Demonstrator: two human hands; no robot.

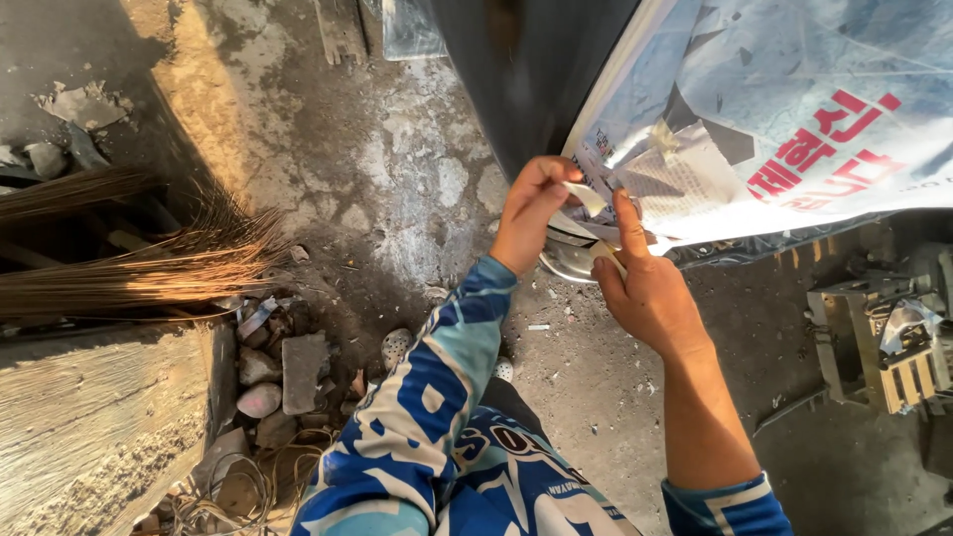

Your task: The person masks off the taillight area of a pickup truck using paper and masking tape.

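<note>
The left hand (531,213) is raised against the lower edge of a large printed plastic sheet (794,109), its fingers (556,177) curled shut and pinching a small strip of pale tape (586,197) between thumb and fingertips. The right hand (650,293) sits just beside it, a little lower, forefinger stretched upward and touching the sheet, the other fingers folded round a second pale scrap (608,255) near the thumb; how firmly it is held cannot be told.

The sheet is pale blue-white and glossy, draped over a dark upright body (526,69), and fills the upper right of the view. It bears large red characters toward its right side and a small crumpled paper label (675,169), whitish with fine dark print, fixed just beside the hands. The sheet's lower border runs slantwise from the hands toward the right edge. Under the hands a rounded metal rim (566,263) shows, touching the concrete floor (397,169).

Both sleeves (437,397) are blue with white patterning. To the left lies a bundle of brown broom bristles (149,263), and beneath it a heap of stones and rubble (278,372) beside a rough concrete ledge (89,417). At the far right stands a small grey metal frame (893,337), well apart from the hands.
</note>
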